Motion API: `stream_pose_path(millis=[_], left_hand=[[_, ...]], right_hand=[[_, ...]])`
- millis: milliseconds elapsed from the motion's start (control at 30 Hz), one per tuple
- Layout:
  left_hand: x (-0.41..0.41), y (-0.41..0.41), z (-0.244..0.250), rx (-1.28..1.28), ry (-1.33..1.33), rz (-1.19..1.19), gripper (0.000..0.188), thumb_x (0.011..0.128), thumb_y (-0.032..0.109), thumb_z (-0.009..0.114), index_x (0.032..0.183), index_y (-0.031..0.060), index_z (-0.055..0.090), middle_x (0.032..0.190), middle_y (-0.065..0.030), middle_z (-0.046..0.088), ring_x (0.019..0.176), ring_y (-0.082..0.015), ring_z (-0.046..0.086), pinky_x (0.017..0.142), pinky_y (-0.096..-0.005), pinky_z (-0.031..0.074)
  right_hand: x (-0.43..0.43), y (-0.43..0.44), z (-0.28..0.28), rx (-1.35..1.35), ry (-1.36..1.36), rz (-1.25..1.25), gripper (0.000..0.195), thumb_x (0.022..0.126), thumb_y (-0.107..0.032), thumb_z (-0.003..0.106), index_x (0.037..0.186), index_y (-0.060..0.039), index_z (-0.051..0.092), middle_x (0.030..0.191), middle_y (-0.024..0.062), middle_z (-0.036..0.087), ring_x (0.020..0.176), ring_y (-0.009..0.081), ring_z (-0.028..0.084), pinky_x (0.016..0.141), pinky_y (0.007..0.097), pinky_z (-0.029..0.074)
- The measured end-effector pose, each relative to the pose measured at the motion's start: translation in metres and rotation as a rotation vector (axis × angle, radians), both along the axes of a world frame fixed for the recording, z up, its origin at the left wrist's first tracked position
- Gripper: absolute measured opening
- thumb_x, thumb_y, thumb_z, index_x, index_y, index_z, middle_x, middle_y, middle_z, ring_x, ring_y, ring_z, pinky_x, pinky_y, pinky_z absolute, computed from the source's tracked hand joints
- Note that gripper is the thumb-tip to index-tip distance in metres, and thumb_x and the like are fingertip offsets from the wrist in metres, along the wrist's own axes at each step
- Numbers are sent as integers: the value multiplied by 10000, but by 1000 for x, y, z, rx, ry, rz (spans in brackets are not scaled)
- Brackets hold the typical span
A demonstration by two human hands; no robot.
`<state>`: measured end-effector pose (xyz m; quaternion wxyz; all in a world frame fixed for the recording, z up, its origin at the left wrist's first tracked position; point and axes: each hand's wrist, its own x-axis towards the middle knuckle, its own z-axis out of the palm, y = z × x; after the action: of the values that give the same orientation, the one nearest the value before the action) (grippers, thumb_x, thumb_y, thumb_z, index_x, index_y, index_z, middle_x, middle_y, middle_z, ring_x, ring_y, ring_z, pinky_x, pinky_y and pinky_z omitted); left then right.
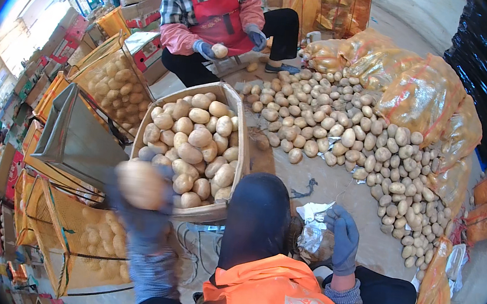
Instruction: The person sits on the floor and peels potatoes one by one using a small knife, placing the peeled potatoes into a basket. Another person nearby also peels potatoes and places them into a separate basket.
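Observation:
My left hand (140, 199), in a blue-grey work glove and blurred by motion, holds a large potato (141, 184) at the lower left corner of a box (245, 152) heaped with potatoes (189, 152). Gloved as well, my right hand (344, 234) is raised beside crumpled white paper (311, 235), fingers extended; whether it touches the paper I cannot tell. Under that paper lies a round brownish thing, partly covered. A large pile of loose potatoes (360, 142) spreads over the floor in front and to the right.
Across the box sits a co-worker (215, 15) in a red apron, a potato in one gloved hand. Orange mesh bags of potatoes (101, 235) and a grey bin (76, 130) stand at left. Full plastic sacks (423, 95) border the pile. Stacked cartons line the far left.

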<state>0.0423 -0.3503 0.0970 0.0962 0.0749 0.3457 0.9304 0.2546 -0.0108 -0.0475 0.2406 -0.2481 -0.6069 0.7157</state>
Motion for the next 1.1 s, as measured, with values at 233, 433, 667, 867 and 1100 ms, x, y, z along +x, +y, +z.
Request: stream_pose_path(millis=[233, 433, 667, 867, 1100], left_hand=[[2, -163, 78, 182, 676, 336, 745, 959, 297, 650, 1487, -123, 333, 1448, -211, 516, 1304, -301, 555, 1081, -430, 497], [-40, -1, -47, -959, 382, -92, 453, 907, 179, 710, 1337, 68, 622, 1321, -142, 619, 1223, -226, 600, 1027, -348, 492], [-100, 74, -127, -1885, 1188, -492, 656, 845, 187, 708, 1467, 218, 501, 1476, -198, 496, 1263, -388, 573, 1033, -437, 497], [-125, 66, -147, -1169, 32, -308, 308, 968, 309, 635, 1113, 44, 701, 861, -49, 688, 756, -194, 669, 662, -312, 548], [-67, 38, -173, -1272, 778, -125, 497, 974, 370, 679, 1352, 59, 591, 1190, -101, 633, 958, -195, 665, 806, -300, 558]], right_hand=[[-11, -15, -7, -29, -94, 108, 361, 1040, -171, 537, 1313, 57, 594, 1201, 152, 677, 1062, 204, 669, 930, 311, 527], [-6, -19, -15, 209, -132, 168, 338, 1037, -130, 520, 1300, 66, 602, 1178, 153, 685, 1076, 200, 662, 925, 308, 531], [15, -19, -18, 200, -107, 130, 323, 1049, -84, 504, 1331, 55, 579, 1245, 145, 662, 1082, 188, 655, 945, 312, 537], [15, -19, -19, 164, -67, 104, 332, 1045, -96, 502, 1326, 65, 578, 1176, 141, 682, 1067, 193, 661, 917, 309, 535], [8, -26, -26, -53, -148, 148, 344, 1042, -118, 510, 1329, 58, 578, 1157, 132, 680, 1033, 176, 655, 924, 292, 526]])
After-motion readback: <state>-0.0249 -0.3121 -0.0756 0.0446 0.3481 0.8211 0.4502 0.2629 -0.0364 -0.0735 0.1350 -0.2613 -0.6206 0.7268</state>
